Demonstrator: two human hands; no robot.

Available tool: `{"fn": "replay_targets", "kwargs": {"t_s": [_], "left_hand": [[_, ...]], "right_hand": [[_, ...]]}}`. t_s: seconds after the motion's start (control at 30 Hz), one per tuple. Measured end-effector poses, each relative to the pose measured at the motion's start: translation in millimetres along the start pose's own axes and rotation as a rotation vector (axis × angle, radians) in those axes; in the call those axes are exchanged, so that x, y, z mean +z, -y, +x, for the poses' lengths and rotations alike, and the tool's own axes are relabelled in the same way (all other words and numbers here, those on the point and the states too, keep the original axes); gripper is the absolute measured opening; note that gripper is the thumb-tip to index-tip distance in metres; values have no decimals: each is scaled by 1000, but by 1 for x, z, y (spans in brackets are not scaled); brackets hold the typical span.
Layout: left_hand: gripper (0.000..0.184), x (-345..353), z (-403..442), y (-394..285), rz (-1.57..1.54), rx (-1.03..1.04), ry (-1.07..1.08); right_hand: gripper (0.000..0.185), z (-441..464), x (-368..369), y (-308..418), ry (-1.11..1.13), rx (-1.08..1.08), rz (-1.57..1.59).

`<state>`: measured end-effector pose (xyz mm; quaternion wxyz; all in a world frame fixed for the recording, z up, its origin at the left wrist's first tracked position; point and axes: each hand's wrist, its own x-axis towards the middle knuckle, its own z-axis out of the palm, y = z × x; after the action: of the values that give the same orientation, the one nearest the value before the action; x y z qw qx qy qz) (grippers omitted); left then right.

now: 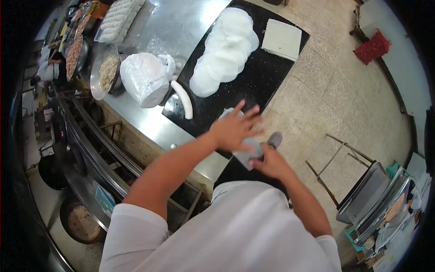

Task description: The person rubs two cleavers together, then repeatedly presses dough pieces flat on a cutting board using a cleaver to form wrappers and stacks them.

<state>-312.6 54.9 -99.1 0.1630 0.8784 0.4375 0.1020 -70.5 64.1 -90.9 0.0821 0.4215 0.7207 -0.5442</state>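
Note:
Over the near end of the black board (267, 81), my left hand (235, 129) is raised with its fingers spread, slightly blurred. A pale piece, probably dough, shows partly beyond that hand. My right hand (270, 162) is closed on the edge of a flat grey blade (248, 156) near the board's right side. A curved white dough roll (182, 100) lies at the board's left edge. Overlapping thin white dough rounds (226, 50) cover the board's middle and far part. At the far right corner sits a square white stack (281, 39).
On the metal table (140, 118) stand a plastic-wrapped bundle (144, 78), a bowl of pale filling (108, 72) and a tray of white pieces (118, 20). A person (49, 68) is at the far left. Folded chairs (369, 192) lean at right.

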Motion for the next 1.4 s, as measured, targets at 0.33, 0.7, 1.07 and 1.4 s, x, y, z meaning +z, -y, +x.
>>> {"fn": "replay_targets", "kwargs": {"t_s": [0.33,0.7,1.07,1.4], "left_hand": [[74,-27,77,61,286,59,-347],[38,-29,-19,1,-420,-713,-120],[26,-19,-43,-37,-575,-798,-699],[35,-81,12,48,-1003,-1133,-952]], "right_hand": [[64,42,-80,44,-234,91,-300],[47,-106,32,23,-208,249,-150],[45,39,-6,44,-67,-97,-182],[33,22,-119,1,191,-198,-209]]}}
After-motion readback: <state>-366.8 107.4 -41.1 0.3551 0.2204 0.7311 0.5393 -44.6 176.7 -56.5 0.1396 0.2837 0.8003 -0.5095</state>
